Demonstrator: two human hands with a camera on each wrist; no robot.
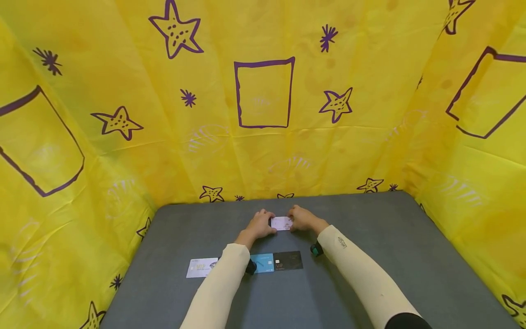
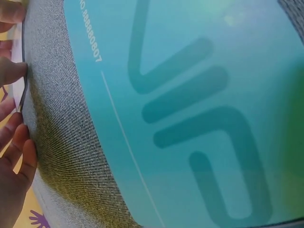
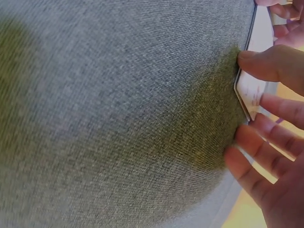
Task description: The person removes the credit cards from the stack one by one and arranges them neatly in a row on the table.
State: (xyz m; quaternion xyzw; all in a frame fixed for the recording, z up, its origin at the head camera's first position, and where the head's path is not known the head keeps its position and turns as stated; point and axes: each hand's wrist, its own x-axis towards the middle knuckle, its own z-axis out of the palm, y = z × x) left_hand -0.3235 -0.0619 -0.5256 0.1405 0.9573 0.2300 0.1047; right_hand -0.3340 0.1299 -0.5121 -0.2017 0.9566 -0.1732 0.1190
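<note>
Pinching a pale printed card far across the bench, left hand and right hand need light, even pressure.

Bright, even light fills my head view, making the yellow fabric walls glow, while soft shadows lie beside my cream-sleeved forearms on the grey cloth-covered bench. Print on the small white rectangular card is too fine there to read. At my left wrist, a pale glare spot sits on the turquoise rectangular card; at my right, yellow-green shade tints the bench's weave, which blurs leftward, and lens distortion bows its edge.
</note>
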